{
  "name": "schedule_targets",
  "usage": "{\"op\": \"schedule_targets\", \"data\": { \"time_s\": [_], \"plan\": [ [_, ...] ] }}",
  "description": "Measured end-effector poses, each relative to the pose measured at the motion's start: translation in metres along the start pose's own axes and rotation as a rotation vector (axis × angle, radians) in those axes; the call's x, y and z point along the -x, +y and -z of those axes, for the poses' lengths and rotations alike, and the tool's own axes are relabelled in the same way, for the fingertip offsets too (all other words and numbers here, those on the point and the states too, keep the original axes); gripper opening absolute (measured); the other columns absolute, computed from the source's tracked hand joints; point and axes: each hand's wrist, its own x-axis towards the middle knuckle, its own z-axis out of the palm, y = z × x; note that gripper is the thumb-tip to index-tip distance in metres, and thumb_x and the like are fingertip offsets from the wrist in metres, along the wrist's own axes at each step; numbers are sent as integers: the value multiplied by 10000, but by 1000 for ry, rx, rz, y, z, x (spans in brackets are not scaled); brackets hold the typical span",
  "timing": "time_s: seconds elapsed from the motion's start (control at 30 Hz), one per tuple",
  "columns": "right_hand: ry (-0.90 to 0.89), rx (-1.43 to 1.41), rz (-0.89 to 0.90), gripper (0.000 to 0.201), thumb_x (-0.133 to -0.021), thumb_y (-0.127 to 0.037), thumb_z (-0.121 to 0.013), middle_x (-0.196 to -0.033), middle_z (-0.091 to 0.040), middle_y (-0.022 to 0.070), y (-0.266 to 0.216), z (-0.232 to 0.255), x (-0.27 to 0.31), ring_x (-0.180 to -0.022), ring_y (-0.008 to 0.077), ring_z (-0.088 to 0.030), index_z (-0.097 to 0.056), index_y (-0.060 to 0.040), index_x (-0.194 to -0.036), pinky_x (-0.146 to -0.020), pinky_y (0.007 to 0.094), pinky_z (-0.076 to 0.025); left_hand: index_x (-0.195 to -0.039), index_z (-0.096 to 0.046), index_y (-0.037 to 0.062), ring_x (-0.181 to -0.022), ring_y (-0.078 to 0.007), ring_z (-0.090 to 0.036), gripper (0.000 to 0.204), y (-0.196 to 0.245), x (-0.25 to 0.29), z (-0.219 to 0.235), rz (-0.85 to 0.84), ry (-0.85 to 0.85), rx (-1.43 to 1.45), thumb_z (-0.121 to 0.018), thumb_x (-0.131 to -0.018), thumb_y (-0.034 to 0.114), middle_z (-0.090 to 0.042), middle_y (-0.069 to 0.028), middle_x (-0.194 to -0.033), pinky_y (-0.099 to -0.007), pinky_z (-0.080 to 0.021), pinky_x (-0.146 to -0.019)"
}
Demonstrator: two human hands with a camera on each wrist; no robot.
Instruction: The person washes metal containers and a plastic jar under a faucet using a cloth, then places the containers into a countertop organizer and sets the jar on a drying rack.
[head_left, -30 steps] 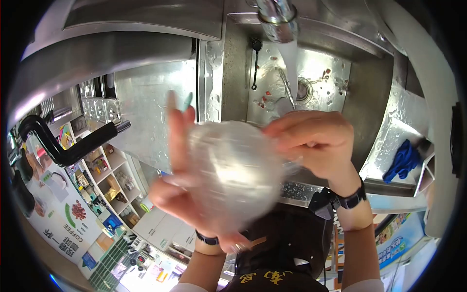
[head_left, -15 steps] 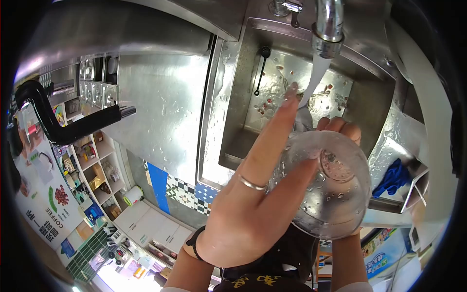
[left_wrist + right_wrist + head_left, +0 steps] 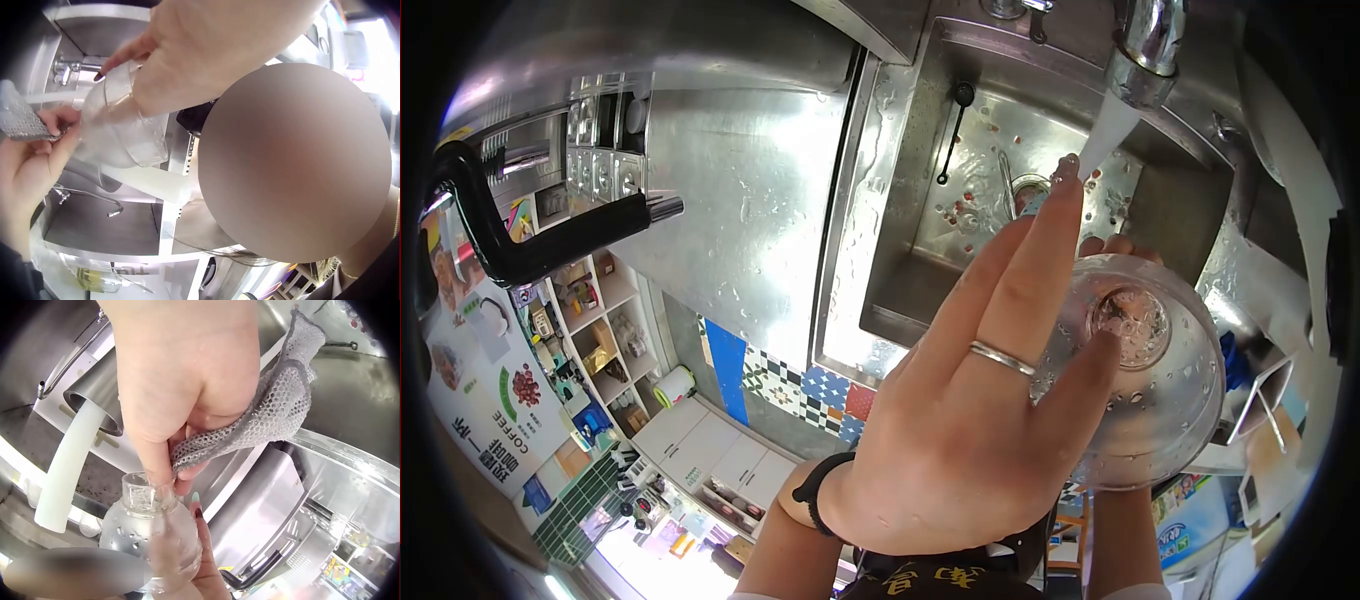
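Note:
A wet, clear, rounded vessel (image 3: pixel 1170 400) with a short narrow neck is held over the near right corner of the sink. My left hand (image 3: pixel 970 430) grips its wall; the index and middle fingers stretch toward the tap while the thumb lies across the wide end. In the right wrist view, two left fingertips show beside the vessel's body. My right hand (image 3: pixel 187 369) is at the neck and pinches a grey mesh cloth (image 3: pixel 262 412) against it. From the head, the right hand is mostly hidden behind the vessel, with only some fingers showing.
Water (image 3: pixel 1105 135) runs from the tap (image 3: pixel 1145 60) into the steel sink (image 3: pixel 900 300). A black long-handled spoon (image 3: pixel 955 135) and small red bits lie in it. To the left a black handle (image 3: pixel 550 240) juts out; a blue cloth (image 3: pixel 1235 365) lies at right.
The vessel was blurred between both hands; it has turned and shifted right. My left hand has swung over it from the left side, and its extended fingers have moved nearer the water stream.

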Motion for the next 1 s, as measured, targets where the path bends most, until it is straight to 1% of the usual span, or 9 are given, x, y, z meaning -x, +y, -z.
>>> {"op": "schedule_targets", "data": {
  "time_s": [0.1, 0.2, 0.33, 0.43, 0.5, 0.6, 0.67, 0.8, 1.0],
  "plan": [
    [-20, 33, -63, 238, -672, -58, -752, -806, -590, 155, -8, -5, -7, -724, 212, -579, -521, -28, -721, -615, 301, -489, -770, -577, -143, -958, -419, -552, 166, 0, -2, 0, -8, 1, -31, -631, -702, -2, -475, -324, -1161, -390, -518, -751],
    [81, 25, -105, 225, -661, -53, -756, -817, -601, 155, -17, -19, -13, -742, 216, -587, -537, -31, -703, -623, 304, -491, -742, -584, -125, -946, -403, -559, 136, 3, -6, 6, 11, -31, -55, -627, -692, -6, -487, -310, -1153, -384, -522, -732],
    [-29, 89, -73, 215, -654, -53, -759, -822, -612, 149, -2, 5, -6, -761, 222, -593, -549, -36, -697, -639, 311, -495, -726, -592, -108, -924, -381, -567, 116, 5, -9, 9, 123, -40, -11, -627, -684, -6, -505, -277, -1136, -360, -524, -707],
    [-35, 121, -102, 212, -658, -55, -758, -821, -617, 145, -4, 10, -6, -768, 225, -595, -549, -37, -691, -648, 315, -496, -797, -594, -97, -916, -360, -570, 146, 4, -11, 10, 189, -88, -31, -627, -691, -2, -513, -252, -1113, -341, -521, -697],
    [-8, 151, -123, 211, -664, -58, -756, -825, -617, 146, -9, 3, -9, -769, 226, -595, -548, -37, -697, -653, 316, -496, -859, -587, -98, -916, -351, -570, 192, -1, -10, 10, 115, -104, -56, -626, -699, -1, -515, -241, -1101, -336, -518, -695],
    [295, 95, -287, 210, -681, -61, -747, -826, -616, 146, -35, -41, -16, -765, 222, -591, -542, -43, -720, -660, 317, -495, -851, -610, -43, -920, -315, -572, 209, -12, -6, 4, -19, -55, -72, -666, -657, 12, -525, -216, -1106, -316, -513, -671],
    [370, 76, -341, 204, -699, -67, -735, -828, -613, 145, -40, -48, -16, -760, 219, -588, -537, -50, -742, -663, 320, -494, -775, -667, 49, -920, -267, -579, 202, -12, -6, -2, 26, -5, -68, -728, -583, 30, -543, -187, -1122, -285, -511, -630],
    [163, 133, -223, 180, -745, -80, -697, -834, -608, 144, -26, -24, -13, -748, 219, -583, -523, -64, -786, -666, 326, -492, -747, -683, 67, -918, -247, -581, 213, -13, -6, 0, 88, -8, -3, -751, -549, 27, -553, -178, -1118, -277, -517, -611],
    [113, 113, -198, 172, -767, -83, -675, -826, -601, 145, -22, -21, -15, -748, 229, -583, -508, -70, -803, -665, 337, -491, -767, -690, 71, -920, -249, -577, 242, -21, -4, -1, 23, 3, -58, -757, -540, 23, -557, -174, -1113, -268, -522, -608]
  ]
}}
